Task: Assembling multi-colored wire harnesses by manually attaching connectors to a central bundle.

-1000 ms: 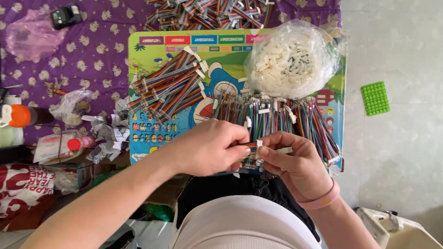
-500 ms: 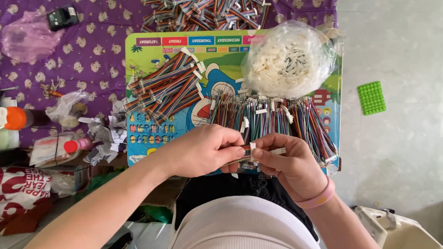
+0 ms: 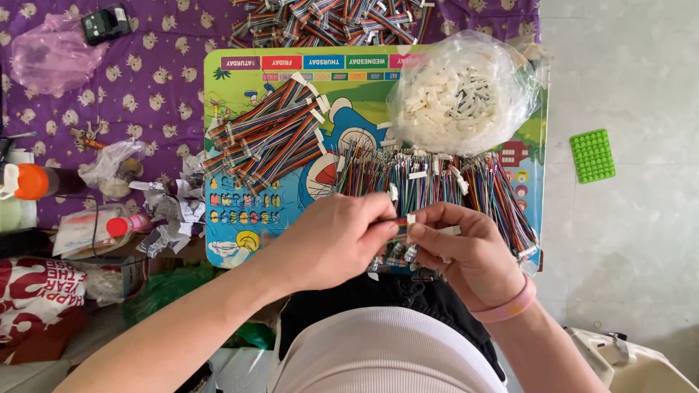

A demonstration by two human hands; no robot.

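Observation:
My left hand (image 3: pixel 338 236) pinches the end of a short rainbow ribbon cable (image 3: pixel 399 223) over the near edge of a colourful cartoon board (image 3: pixel 240 94). My right hand (image 3: pixel 466 251), with a pink wristband, holds a small white plastic connector (image 3: pixel 412 218) against that cable end. Just beyond both hands lies a row of loose multicoloured wire bundles (image 3: pixel 437 182). A stack of finished ribbon cables (image 3: pixel 266 138) with white connectors rests on the board's left part.
A clear bag of white connectors (image 3: pixel 459 91) sits at the board's far right. More cable bundles (image 3: pixel 328 18) lie on the purple patterned cloth (image 3: pixel 145 65). A green studded block (image 3: pixel 591 155) is on the grey floor. Bottles and crumpled bags crowd the left.
Both hands stayed together at the board's near edge, with fingers shifting slightly on the cable end and connector. The view moved a little.

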